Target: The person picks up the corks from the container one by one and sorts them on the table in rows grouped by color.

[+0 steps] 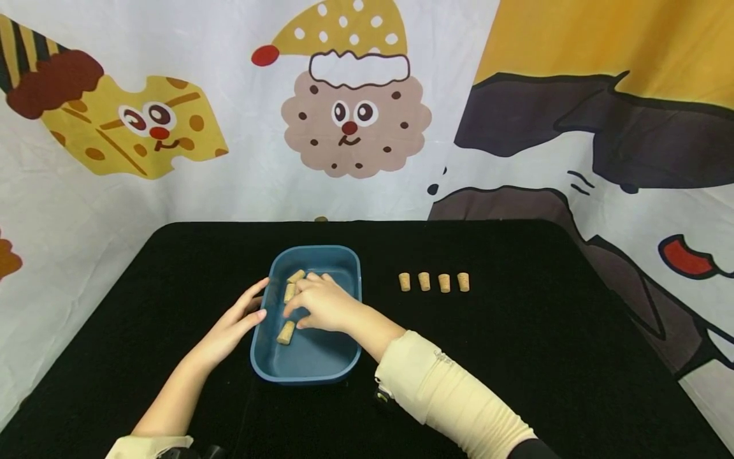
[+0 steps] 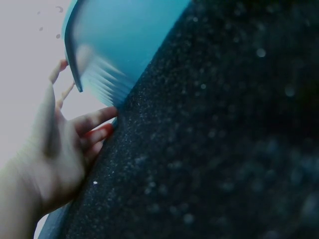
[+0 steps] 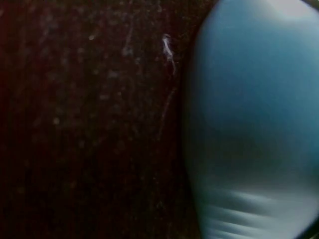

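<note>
A blue plastic bin stands on the black table, with a few corks inside along its left side. One cork lies nearest its front, another cork is partly behind my right fingers, and a third cork lies farther back. My right hand reaches down into the bin, thumb and index finger apart, with no cork visible between them. My left hand is against the bin's left outer side, fingers extended; the left wrist view shows that hand beside the blue wall.
Right of the bin several corks stand in a row on the black tabletop, from the leftmost cork to the rightmost cork. A printed cartoon curtain hangs behind the table. In the right wrist view the bin's outer wall fills the right side.
</note>
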A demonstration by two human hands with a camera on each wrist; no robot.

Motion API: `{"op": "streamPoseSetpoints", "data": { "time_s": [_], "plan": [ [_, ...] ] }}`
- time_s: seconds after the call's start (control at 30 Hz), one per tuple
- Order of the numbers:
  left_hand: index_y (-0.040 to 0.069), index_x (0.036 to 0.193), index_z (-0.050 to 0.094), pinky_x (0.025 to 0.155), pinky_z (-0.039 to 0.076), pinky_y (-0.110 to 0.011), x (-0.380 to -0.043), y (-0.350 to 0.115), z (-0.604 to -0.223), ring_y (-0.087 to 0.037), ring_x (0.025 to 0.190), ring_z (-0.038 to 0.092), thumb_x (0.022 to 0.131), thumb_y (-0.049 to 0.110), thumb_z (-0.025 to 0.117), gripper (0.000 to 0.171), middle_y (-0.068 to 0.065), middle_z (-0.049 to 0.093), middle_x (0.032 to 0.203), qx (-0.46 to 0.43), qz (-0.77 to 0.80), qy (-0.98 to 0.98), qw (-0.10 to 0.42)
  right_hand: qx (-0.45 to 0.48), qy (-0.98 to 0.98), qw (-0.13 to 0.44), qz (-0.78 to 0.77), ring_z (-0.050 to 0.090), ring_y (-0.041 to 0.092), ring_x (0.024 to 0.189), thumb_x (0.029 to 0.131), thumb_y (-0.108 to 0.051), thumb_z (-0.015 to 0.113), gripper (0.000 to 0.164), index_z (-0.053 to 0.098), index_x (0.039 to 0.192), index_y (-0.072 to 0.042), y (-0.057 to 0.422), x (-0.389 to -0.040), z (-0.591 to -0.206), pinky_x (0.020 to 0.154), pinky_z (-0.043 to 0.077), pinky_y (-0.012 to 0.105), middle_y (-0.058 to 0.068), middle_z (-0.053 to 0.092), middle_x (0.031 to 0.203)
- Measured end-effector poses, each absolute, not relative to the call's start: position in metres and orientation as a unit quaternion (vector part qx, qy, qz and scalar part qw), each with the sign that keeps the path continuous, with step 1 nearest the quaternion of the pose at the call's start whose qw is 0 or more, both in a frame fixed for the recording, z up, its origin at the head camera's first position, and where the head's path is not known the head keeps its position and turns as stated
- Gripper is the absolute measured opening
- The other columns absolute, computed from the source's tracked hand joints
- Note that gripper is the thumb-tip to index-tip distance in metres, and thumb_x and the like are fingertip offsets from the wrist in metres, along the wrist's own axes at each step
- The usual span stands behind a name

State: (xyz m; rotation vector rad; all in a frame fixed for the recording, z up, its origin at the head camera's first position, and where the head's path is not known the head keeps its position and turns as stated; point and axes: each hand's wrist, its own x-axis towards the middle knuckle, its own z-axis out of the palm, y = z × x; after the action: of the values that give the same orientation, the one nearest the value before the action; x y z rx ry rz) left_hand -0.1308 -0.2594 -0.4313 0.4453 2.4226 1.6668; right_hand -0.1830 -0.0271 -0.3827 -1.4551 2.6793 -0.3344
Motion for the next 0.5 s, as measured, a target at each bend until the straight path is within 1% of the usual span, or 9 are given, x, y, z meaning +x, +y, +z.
{"op": "streamPoseSetpoints", "data": {
  "time_s": [0.13, 0.37, 0.5],
  "plan": [
    [0.022, 0.155, 0.014, 0.095, 0.035, -0.068, -0.1308, -0.2593, -0.4318, -0.055, 0.129, 0.03, 0.102, 0.023, 0.044, 0.06, -0.033, 0.025, 0.146, 0.151, 0.558, 0.812, 0.084, -0.47, 0.875, 0.047, -0.107, 0.043, 0.007, 0.095, 0.082, -0.033, 0.076, 0.027, 0.072, 0.108, -0.036, -0.0301, -0.1843, -0.386, 0.081, 0.035, 0.024, -0.012, 0.055, 0.103],
    [0.021, 0.155, 0.014, 0.095, 0.037, -0.067, -0.1313, -0.2606, -0.4323, -0.054, 0.125, 0.036, 0.102, 0.022, 0.043, 0.061, -0.034, 0.029, 0.144, 0.159, 0.56, 0.809, 0.081, -0.47, 0.875, 0.061, -0.099, 0.044, 0.008, 0.102, 0.082, -0.033, 0.075, 0.026, 0.072, 0.108, -0.036, -0.0339, -0.1851, -0.3898, 0.089, 0.037, 0.029, -0.011, 0.056, 0.109],
    [0.02, 0.155, 0.014, 0.095, 0.037, -0.066, -0.1315, -0.2607, -0.4325, -0.054, 0.125, 0.036, 0.102, 0.021, 0.043, 0.06, -0.035, 0.029, 0.144, 0.161, 0.562, 0.807, 0.082, -0.472, 0.875, 0.061, -0.089, 0.044, 0.008, 0.104, 0.082, -0.032, 0.075, 0.027, 0.072, 0.109, -0.036, -0.0341, -0.1843, -0.3914, 0.088, 0.037, 0.028, -0.011, 0.057, 0.112]
  ]
}}
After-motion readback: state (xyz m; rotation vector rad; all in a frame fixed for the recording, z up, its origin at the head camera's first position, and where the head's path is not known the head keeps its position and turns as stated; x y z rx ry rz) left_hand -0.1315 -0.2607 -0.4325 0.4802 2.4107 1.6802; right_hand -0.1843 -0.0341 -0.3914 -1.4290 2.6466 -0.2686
